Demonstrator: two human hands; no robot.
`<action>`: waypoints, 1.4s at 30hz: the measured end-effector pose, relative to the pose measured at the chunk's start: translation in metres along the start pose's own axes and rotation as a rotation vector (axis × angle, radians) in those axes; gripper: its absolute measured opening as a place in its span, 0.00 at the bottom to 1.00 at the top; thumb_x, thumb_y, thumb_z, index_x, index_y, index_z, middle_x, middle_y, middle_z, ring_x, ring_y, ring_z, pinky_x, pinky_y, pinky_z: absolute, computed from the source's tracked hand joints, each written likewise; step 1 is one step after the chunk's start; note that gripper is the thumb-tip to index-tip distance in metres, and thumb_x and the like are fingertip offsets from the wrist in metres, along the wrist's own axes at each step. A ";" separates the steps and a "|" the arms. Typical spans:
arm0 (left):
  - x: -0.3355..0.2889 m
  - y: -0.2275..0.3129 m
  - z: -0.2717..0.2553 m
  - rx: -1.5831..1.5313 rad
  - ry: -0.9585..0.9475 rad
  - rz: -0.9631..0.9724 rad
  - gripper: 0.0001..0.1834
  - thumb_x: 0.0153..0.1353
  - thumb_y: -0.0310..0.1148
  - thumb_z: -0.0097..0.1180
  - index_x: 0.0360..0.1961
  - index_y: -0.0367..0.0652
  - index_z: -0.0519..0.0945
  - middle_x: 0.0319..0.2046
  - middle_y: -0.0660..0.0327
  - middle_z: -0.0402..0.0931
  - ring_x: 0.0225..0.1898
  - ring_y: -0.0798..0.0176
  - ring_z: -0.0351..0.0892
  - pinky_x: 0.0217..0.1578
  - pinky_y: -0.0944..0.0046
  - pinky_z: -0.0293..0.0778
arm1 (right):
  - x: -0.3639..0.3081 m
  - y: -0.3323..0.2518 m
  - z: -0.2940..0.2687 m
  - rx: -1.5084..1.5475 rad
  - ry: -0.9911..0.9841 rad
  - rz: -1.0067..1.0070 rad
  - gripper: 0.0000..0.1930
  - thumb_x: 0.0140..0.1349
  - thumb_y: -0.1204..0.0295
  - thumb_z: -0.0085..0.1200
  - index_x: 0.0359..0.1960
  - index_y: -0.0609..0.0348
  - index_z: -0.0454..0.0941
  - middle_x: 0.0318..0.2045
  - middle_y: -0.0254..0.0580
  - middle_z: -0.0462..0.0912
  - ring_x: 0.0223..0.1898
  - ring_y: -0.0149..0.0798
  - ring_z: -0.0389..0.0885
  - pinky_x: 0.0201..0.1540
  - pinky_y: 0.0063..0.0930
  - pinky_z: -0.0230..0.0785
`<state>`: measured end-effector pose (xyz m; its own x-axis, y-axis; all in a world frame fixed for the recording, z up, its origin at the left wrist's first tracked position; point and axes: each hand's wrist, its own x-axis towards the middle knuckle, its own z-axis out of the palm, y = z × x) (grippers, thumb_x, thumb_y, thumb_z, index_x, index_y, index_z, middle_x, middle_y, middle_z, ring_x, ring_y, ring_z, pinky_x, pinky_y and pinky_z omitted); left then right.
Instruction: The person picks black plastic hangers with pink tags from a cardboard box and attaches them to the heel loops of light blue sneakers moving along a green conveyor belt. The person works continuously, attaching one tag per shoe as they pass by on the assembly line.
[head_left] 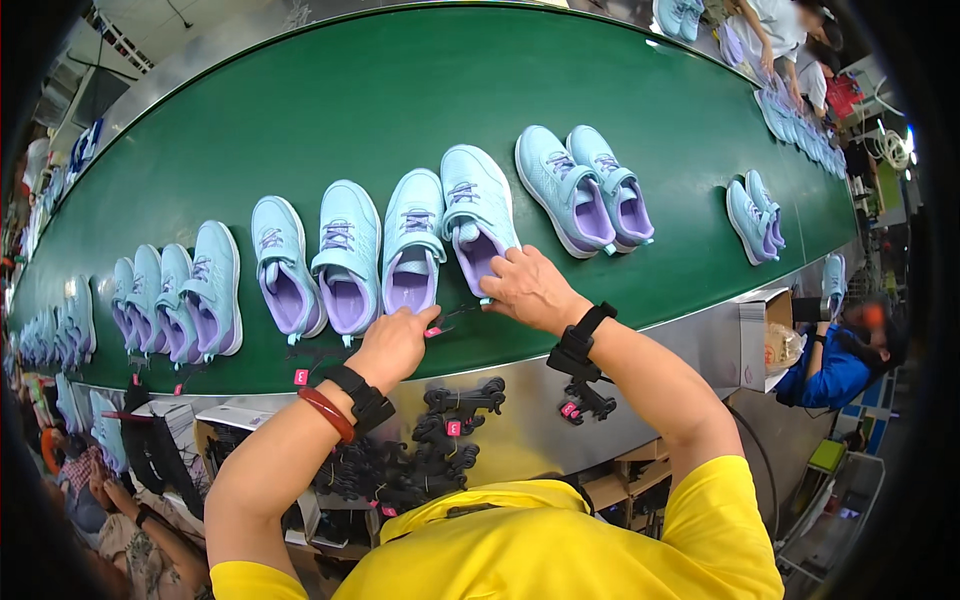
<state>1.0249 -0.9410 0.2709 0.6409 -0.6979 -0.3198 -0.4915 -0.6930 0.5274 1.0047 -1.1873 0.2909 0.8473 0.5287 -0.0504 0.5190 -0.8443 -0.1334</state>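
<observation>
Two shoes [480,180] lie ahead, right grip [530,288] pinching one heel, left grip [393,348] unclear.

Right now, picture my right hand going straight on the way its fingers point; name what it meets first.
Your right hand would meet the light-blue shoe right in front of it, at the heel end, which it seems to touch. Exact contact and depth are hard to judge.

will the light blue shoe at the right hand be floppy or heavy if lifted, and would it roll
The light blue shoe probably flexes somewhat, since it looks fabric-covered. It's likely light for its size, as its purple-lined inside looks hollow. Rolling seems unlikely: it sits opening-up on the green surface.
</observation>
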 end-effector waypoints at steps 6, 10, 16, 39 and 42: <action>0.000 0.001 0.001 -0.038 0.020 -0.032 0.24 0.52 0.20 0.45 0.52 0.47 0.75 0.32 0.43 0.76 0.33 0.41 0.77 0.35 0.47 0.73 | 0.009 -0.008 -0.005 -0.047 0.001 -0.070 0.09 0.50 0.60 0.61 0.29 0.46 0.76 0.27 0.33 0.73 0.35 0.38 0.74 0.39 0.33 0.63; 0.003 0.005 0.000 -0.147 -0.015 -0.052 0.23 0.53 0.19 0.46 0.50 0.47 0.76 0.36 0.43 0.76 0.38 0.40 0.77 0.39 0.47 0.72 | 0.015 -0.014 0.006 -0.052 -0.069 -0.053 0.06 0.49 0.63 0.61 0.28 0.45 0.78 0.26 0.34 0.74 0.34 0.38 0.74 0.38 0.32 0.62; -0.001 0.008 -0.002 -0.244 0.144 0.088 0.31 0.48 0.14 0.48 0.55 0.51 0.73 0.59 0.40 0.61 0.46 0.35 0.74 0.46 0.50 0.72 | 0.000 -0.002 0.007 0.447 0.090 0.288 0.14 0.49 0.71 0.61 0.38 0.55 0.75 0.38 0.43 0.75 0.40 0.49 0.75 0.44 0.41 0.67; 0.200 0.150 0.056 -0.193 0.280 0.331 0.10 0.53 0.25 0.56 0.38 0.41 0.73 0.34 0.52 0.75 0.37 0.43 0.75 0.37 0.49 0.72 | -0.280 -0.015 0.022 0.591 -0.096 0.805 0.12 0.49 0.67 0.63 0.31 0.56 0.73 0.29 0.41 0.75 0.38 0.44 0.74 0.41 0.38 0.69; 0.202 0.147 0.061 -0.222 0.292 0.380 0.07 0.52 0.24 0.57 0.31 0.40 0.72 0.30 0.51 0.74 0.33 0.43 0.74 0.34 0.49 0.70 | -0.288 0.000 0.024 0.887 -0.025 0.909 0.08 0.55 0.69 0.58 0.32 0.57 0.72 0.28 0.39 0.77 0.32 0.40 0.77 0.36 0.35 0.71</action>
<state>1.0460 -1.1948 0.2362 0.5949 -0.7910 0.1427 -0.6050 -0.3238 0.7274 0.7580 -1.3370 0.2815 0.8496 -0.1989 -0.4884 -0.5076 -0.5597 -0.6550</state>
